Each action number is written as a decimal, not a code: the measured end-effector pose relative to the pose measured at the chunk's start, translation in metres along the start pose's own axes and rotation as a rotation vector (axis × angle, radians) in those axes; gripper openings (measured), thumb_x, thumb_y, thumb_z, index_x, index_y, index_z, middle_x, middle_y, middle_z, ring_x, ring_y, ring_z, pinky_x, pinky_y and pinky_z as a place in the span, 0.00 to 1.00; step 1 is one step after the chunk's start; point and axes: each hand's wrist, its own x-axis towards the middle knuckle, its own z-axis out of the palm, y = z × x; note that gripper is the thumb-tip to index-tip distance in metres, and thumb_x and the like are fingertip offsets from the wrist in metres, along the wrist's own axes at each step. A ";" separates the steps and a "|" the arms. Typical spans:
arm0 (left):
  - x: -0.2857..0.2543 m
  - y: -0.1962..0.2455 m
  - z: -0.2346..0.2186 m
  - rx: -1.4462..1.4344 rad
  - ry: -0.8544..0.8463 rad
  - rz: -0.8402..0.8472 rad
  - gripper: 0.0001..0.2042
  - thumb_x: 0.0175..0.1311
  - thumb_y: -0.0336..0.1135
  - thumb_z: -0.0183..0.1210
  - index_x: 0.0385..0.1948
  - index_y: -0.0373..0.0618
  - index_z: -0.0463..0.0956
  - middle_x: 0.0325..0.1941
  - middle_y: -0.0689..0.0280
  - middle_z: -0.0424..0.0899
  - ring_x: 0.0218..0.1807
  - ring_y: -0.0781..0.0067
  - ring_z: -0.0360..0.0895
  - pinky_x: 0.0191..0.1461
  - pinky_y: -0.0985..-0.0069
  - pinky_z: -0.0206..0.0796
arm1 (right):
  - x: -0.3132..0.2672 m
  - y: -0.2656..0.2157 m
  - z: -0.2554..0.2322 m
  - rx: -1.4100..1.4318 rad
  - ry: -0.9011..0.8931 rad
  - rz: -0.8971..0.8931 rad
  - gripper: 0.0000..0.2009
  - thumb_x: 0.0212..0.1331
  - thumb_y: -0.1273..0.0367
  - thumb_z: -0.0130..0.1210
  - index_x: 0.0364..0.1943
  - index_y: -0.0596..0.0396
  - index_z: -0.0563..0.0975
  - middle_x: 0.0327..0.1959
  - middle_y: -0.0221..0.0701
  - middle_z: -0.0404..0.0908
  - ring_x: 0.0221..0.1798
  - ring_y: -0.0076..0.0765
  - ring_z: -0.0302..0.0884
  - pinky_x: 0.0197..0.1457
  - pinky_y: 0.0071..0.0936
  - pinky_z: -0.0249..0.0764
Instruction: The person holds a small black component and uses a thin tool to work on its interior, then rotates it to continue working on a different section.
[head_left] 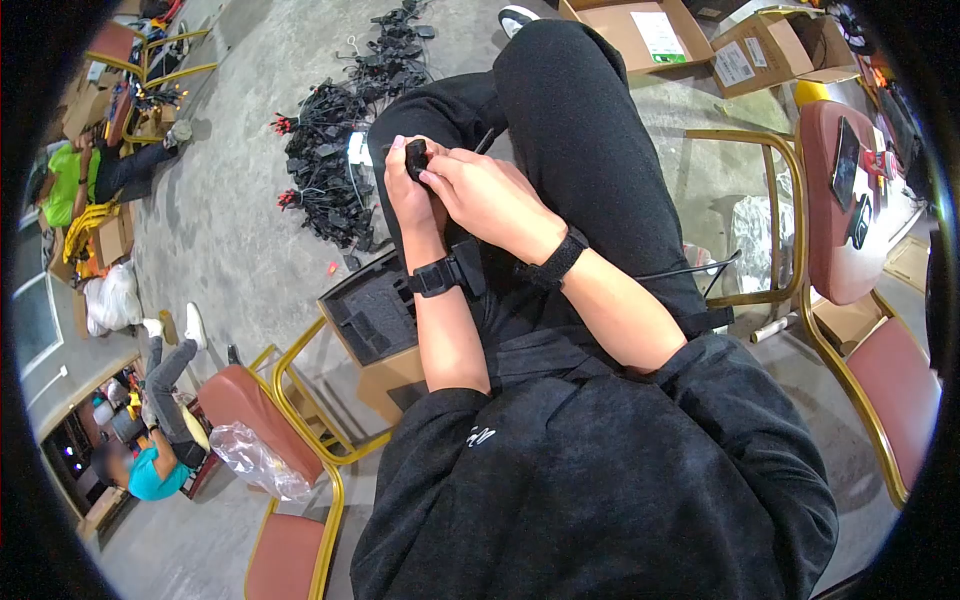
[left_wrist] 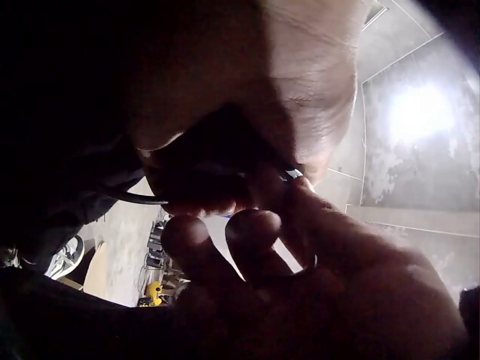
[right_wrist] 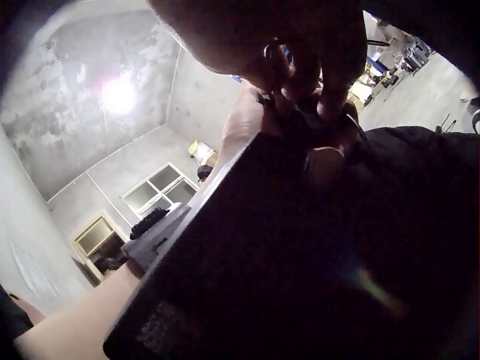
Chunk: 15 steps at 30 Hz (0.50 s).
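Observation:
Over the lap, both hands meet at a small black piece [head_left: 416,158] with a dark cable. My left hand [head_left: 408,195] grips this piece between thumb and fingers. From the right, my right hand [head_left: 500,198] crosses over and pinches at its side, where a bit of red shows by the fingertips. A thin dark cable [left_wrist: 135,197] runs out from between the hands in the left wrist view. Shadow darkens both wrist views, and the fingers [right_wrist: 334,82] cover most of the piece. I cannot tell what kind of part it is.
Black cabled parts [head_left: 330,170], some red-tipped, lie heaped on the floor ahead. Beside the left forearm sits an open box with a dark foam insert [head_left: 375,315]. Red-seated chairs [head_left: 845,210] flank me, one holding a phone [head_left: 846,160]. Cardboard boxes [head_left: 640,35] stand at the upper right.

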 end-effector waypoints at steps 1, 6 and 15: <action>0.001 -0.001 -0.001 -0.014 0.018 -0.013 0.22 0.69 0.48 0.40 0.20 0.40 0.66 0.20 0.65 0.69 0.25 0.73 0.66 0.33 0.77 0.60 | 0.000 0.000 0.000 -0.049 0.024 -0.030 0.10 0.61 0.66 0.50 0.29 0.59 0.77 0.29 0.45 0.79 0.32 0.49 0.80 0.36 0.40 0.77; 0.002 -0.003 -0.002 0.025 0.061 -0.031 0.22 0.69 0.48 0.40 0.19 0.40 0.67 0.19 0.65 0.69 0.25 0.74 0.66 0.33 0.77 0.60 | 0.001 0.003 0.001 -0.086 0.019 -0.039 0.10 0.62 0.67 0.50 0.31 0.59 0.76 0.28 0.44 0.79 0.31 0.51 0.79 0.34 0.42 0.75; 0.001 0.000 -0.002 -0.111 0.004 -0.048 0.21 0.68 0.48 0.41 0.18 0.41 0.65 0.19 0.65 0.67 0.25 0.70 0.65 0.37 0.71 0.61 | 0.001 -0.002 -0.001 0.062 -0.116 0.119 0.11 0.63 0.65 0.49 0.34 0.59 0.76 0.30 0.48 0.79 0.34 0.55 0.77 0.35 0.46 0.72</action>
